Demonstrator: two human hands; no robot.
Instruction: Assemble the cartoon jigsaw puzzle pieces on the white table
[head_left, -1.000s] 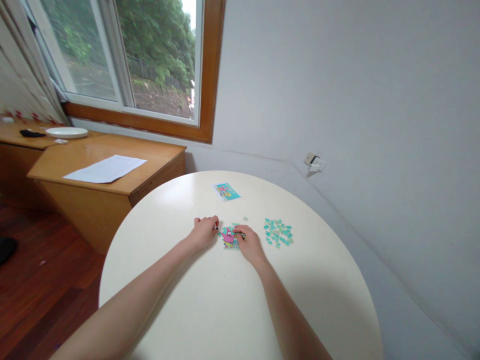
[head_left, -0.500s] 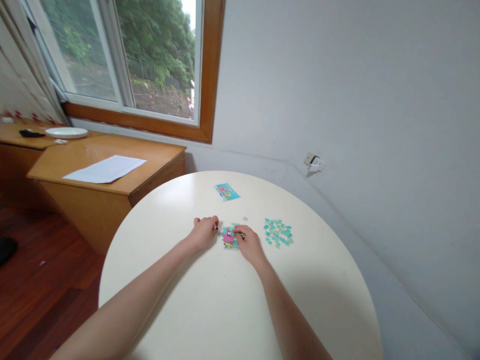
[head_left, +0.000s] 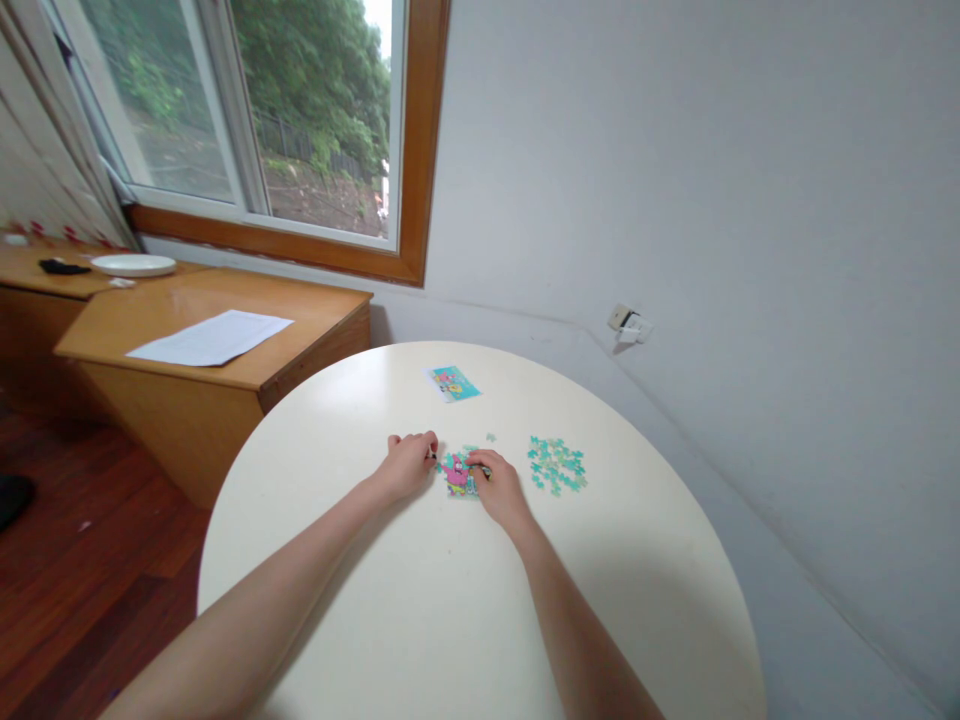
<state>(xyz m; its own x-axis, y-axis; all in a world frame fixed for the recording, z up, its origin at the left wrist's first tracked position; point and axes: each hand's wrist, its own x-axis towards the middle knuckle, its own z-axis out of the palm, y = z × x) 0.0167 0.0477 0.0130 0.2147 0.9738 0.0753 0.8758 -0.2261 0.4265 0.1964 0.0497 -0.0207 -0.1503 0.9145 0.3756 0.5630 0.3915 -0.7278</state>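
Note:
A partly joined jigsaw puzzle with a pink cartoon figure lies on the white round table. At its left edge my left hand is closed in a pinch, with a small puzzle piece at the fingertips. My right hand bends over the puzzle's right side, fingers curled against it and hiding that part. Just above the puzzle lies a loose pale piece. Several teal and pale green loose pieces are spread to the right of my right hand.
A small picture card with the cartoon figures lies toward the table's far edge. On the left, a wooden desk bears a sheet of paper and a white plate. A wall outlet with a plug is behind the table.

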